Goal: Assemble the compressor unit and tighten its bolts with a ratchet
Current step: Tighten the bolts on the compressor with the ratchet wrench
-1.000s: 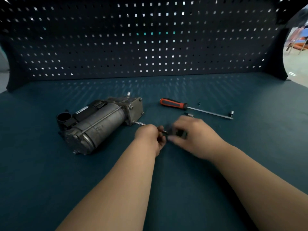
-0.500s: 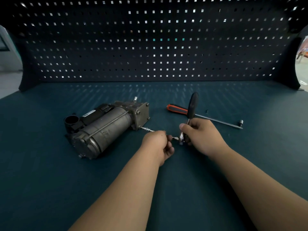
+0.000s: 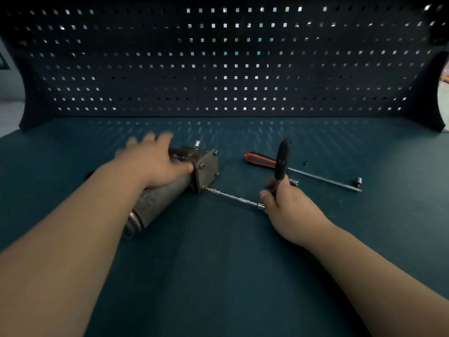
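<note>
The grey metal compressor unit lies on its side on the dark teal desk, left of the middle and angled so its square end plate faces the right edge, which leaves the plate's corner bolts open to a tool coming in from that side. The left hand lies over the top of the body just behind the plate. It is blurred, but its grip looks spread flat, with the fingers fanned toward the back edge and the thumb beside the plate. This is probably to pin the unit down so it cannot roll or twist under torque. The right hand has its grip curled tight round the lower part of the black-handled ratchet, whose handle stands nearly upright. From the ratchet head a slim steel extension bar runs low across the desk to the plate's lower near corner, where its tip appears seated on a bolt. The extension gives the handle room to swing clear of the housing. Tightening this bolt seems to be the step in hand. Behind the ratchet, toward the back right, a long orange-and-black-handled driver lies parked within reach, with a small loose socket beside its shaft. A black perforated back panel closes off the back edge.
</note>
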`<action>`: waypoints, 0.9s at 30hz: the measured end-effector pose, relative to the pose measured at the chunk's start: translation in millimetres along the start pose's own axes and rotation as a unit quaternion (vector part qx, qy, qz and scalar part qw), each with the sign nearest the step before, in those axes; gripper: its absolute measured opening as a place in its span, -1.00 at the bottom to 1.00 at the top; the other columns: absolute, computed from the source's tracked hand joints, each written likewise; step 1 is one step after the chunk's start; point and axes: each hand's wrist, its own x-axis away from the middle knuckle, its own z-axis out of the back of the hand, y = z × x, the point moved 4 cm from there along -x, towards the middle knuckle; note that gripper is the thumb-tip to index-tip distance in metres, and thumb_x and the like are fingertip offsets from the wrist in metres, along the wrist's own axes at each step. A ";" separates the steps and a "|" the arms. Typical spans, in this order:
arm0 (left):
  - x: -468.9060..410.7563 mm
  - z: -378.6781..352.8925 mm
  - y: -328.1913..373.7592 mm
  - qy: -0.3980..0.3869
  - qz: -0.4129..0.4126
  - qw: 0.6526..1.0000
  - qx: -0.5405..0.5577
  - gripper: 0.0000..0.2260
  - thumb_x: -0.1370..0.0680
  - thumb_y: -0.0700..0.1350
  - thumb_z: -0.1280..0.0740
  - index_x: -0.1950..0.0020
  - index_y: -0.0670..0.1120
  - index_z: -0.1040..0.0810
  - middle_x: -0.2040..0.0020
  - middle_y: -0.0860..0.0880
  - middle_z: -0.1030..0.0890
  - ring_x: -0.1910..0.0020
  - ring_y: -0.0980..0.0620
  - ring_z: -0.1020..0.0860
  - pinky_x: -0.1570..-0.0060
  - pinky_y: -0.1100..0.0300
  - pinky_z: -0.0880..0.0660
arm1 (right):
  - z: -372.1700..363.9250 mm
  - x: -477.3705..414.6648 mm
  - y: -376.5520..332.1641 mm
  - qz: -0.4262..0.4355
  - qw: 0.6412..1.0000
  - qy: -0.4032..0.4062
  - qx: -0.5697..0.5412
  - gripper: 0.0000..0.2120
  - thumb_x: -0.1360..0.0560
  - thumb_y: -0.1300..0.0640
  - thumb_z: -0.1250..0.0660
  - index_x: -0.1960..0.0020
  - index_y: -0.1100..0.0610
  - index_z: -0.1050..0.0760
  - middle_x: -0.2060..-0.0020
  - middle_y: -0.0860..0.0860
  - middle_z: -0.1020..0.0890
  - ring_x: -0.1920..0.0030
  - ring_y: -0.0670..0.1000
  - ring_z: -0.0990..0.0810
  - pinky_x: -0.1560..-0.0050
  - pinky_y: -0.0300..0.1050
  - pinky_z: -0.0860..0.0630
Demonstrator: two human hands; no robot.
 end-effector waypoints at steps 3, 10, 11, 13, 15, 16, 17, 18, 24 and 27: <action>-10.4 -23.2 -11.3 -0.132 0.009 0.991 0.008 0.03 -0.30 0.43 -0.37 -0.58 0.13 0.10 -0.59 -0.04 0.06 -0.51 -0.23 -0.12 -0.42 -0.13 -0.22 | -2.8 -1.4 1.5 -0.010 0.999 -0.020 -0.036 -0.83 -0.62 -0.01 -0.14 -0.15 0.00 -0.23 0.01 -0.09 -0.48 -0.03 0.01 -0.53 -0.01 -0.11 -0.37; -14.9 -24.4 -13.2 -0.124 0.006 0.992 0.020 -0.06 -0.38 0.29 -0.39 -0.57 0.17 0.13 -0.59 0.02 0.08 -0.52 -0.27 -0.04 -0.41 -0.13 -0.16 | -2.3 -9.2 1.1 -0.089 0.989 0.010 -0.120 -0.83 -0.61 -0.06 -0.08 0.08 -0.01 -0.32 0.21 0.00 -0.60 0.37 -0.03 -0.51 0.31 -0.14 -0.37; -14.1 -24.4 -14.3 -0.126 0.004 0.992 0.020 -0.06 -0.39 0.28 -0.39 -0.57 0.18 0.13 -0.60 0.02 0.09 -0.52 -0.27 -0.03 -0.42 -0.13 -0.15 | -3.6 -10.3 2.2 -0.119 0.984 -0.003 -0.135 -0.74 -0.61 -0.05 -0.06 0.13 0.07 -0.36 0.27 0.05 -0.63 0.47 -0.02 -0.48 0.40 -0.18 -0.34; -12.9 -23.3 -17.2 -0.128 -0.001 0.992 0.022 -0.07 -0.39 0.28 -0.39 -0.57 0.18 0.13 -0.60 0.03 0.10 -0.52 -0.27 -0.01 -0.44 -0.13 -0.12 | -7.0 -7.3 2.9 -0.164 0.969 -0.046 -0.182 -0.54 -0.61 -0.03 -0.03 0.34 0.17 -0.44 0.46 0.14 -0.58 0.63 0.03 -0.32 0.52 -0.24 -0.22; -13.1 -22.4 -20.6 -0.127 -0.012 0.992 0.024 -0.06 -0.38 0.29 -0.40 -0.57 0.19 0.11 -0.59 0.05 0.09 -0.53 -0.26 -0.01 -0.45 -0.13 -0.10 | -9.1 -1.9 0.9 -0.185 0.953 -0.066 -0.230 -0.43 -0.60 -0.05 -0.03 0.49 0.14 -0.46 0.42 0.31 -0.53 0.64 0.04 -0.23 0.51 -0.23 -0.16; -13.0 -22.1 -22.5 -0.126 -0.018 0.992 0.024 -0.06 -0.37 0.29 -0.41 -0.57 0.19 0.10 -0.59 0.05 0.08 -0.53 -0.25 -0.03 -0.45 -0.12 -0.10 | -11.0 2.2 -1.0 -0.191 0.942 -0.076 -0.264 -0.45 -0.60 -0.08 -0.04 0.46 0.13 -0.48 0.36 0.35 -0.53 0.63 0.03 -0.23 0.51 -0.22 -0.16; -13.0 -21.6 -24.3 -0.126 -0.023 0.992 0.023 -0.05 -0.36 0.29 -0.42 -0.57 0.19 0.08 -0.59 0.05 0.06 -0.53 -0.22 -0.05 -0.46 -0.11 -0.11 | -14.4 6.6 -4.1 -0.191 0.928 -0.093 -0.308 -0.51 -0.61 -0.11 -0.06 0.33 0.13 -0.51 0.36 0.30 -0.54 0.63 0.03 -0.26 0.52 -0.24 -0.19; -13.7 -20.9 -25.5 -0.125 -0.027 0.991 0.024 -0.04 -0.34 0.29 -0.43 -0.57 0.18 0.07 -0.59 0.05 0.04 -0.52 -0.20 -0.07 -0.46 -0.11 -0.13 | -18.8 11.1 -8.4 -0.178 0.915 -0.115 -0.344 -0.60 -0.62 -0.12 -0.08 0.16 0.13 -0.49 0.39 0.19 -0.57 0.63 0.02 -0.32 0.55 -0.27 -0.24; -13.0 -19.4 -24.5 -0.125 -0.029 0.991 0.032 -0.01 -0.32 0.27 -0.46 -0.58 0.15 0.05 -0.59 0.03 0.00 -0.52 -0.15 -0.11 -0.45 -0.11 -0.18 | -19.8 24.3 -28.2 0.107 0.985 -0.112 0.077 -0.86 -0.55 -0.08 -0.22 -0.07 -0.10 -0.32 0.32 -0.13 -0.53 0.25 -0.04 -0.56 0.26 -0.14 -0.43; -10.8 -20.3 -23.6 -0.113 -0.027 0.993 0.026 -0.03 -0.33 0.28 -0.44 -0.58 0.16 0.06 -0.59 0.03 0.01 -0.52 -0.19 -0.11 -0.45 -0.10 -0.16 | -13.5 19.8 -30.1 0.175 0.943 -0.049 0.278 -0.74 -0.56 -0.01 -0.15 -0.24 -0.12 -0.24 0.04 -0.07 -0.55 0.08 0.12 -0.57 0.24 -0.10 -0.32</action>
